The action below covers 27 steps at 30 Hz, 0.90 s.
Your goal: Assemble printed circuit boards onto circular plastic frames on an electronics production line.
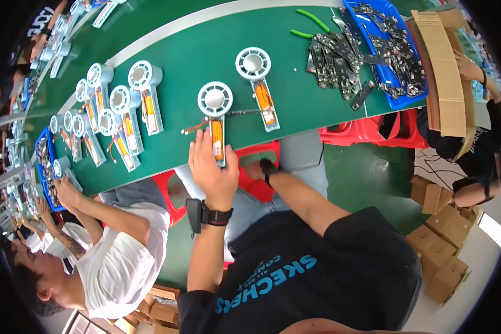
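Observation:
On the green table edge, my left hand [214, 170] lies flat with fingers stretched out, against the open handle of a pale grey handheld fan [214, 99]. An orange battery [217, 139] shows in that handle, and loose thin wires [196, 128] stick out at its left. A second handheld fan [253, 63] lies a little farther right, its handle also open over an orange battery. Between the two handles runs a thin dark strip [243, 112]. My right hand [255, 170] is low by my lap, below the table edge; its fingers are mostly hidden.
Several similar fans [119, 99] lie at the left. A pile of dark circuit boards [334, 64], green-handled pliers [311, 22] and a blue tray [377, 67] of boards are at the right, beside a cardboard box [440, 72]. A co-worker in a white shirt [122, 256] sits left; red stools [367, 132] stand nearby.

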Each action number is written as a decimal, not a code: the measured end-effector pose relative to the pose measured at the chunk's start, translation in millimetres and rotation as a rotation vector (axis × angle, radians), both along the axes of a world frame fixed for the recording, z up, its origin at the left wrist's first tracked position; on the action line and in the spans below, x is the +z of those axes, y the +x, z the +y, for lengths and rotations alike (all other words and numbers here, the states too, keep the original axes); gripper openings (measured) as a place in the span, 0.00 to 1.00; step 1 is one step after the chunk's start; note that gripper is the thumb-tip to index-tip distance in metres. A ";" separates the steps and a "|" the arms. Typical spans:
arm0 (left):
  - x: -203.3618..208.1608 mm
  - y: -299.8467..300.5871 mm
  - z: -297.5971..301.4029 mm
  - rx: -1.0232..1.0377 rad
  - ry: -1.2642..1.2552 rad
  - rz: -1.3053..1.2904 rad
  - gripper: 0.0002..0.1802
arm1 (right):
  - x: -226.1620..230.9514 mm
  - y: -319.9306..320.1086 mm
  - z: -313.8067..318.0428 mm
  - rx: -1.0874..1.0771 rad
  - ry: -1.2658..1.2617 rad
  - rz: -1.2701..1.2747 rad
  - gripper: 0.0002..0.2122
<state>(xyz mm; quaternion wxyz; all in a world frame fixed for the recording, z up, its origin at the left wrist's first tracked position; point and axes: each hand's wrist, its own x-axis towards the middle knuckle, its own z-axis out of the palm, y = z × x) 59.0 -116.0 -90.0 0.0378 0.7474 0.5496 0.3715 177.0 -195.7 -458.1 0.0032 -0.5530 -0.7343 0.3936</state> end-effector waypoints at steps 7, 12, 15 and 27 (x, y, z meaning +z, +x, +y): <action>-39.8 -7.8 16.0 0.012 0.068 -0.016 0.29 | 73.1 3.9 64.5 -0.127 0.279 0.063 0.16; 7.1 -1.9 40.2 0.128 -0.151 -0.250 0.28 | 279.7 48.7 26.8 -0.139 -0.040 0.626 0.13; 17.8 -10.4 40.2 0.291 -0.021 0.039 0.28 | 374.6 83.7 -4.4 -0.277 0.252 0.784 0.08; 30.0 57.8 45.6 -0.282 -0.087 -0.144 0.26 | 439.1 123.2 159.1 -0.179 0.875 0.362 0.09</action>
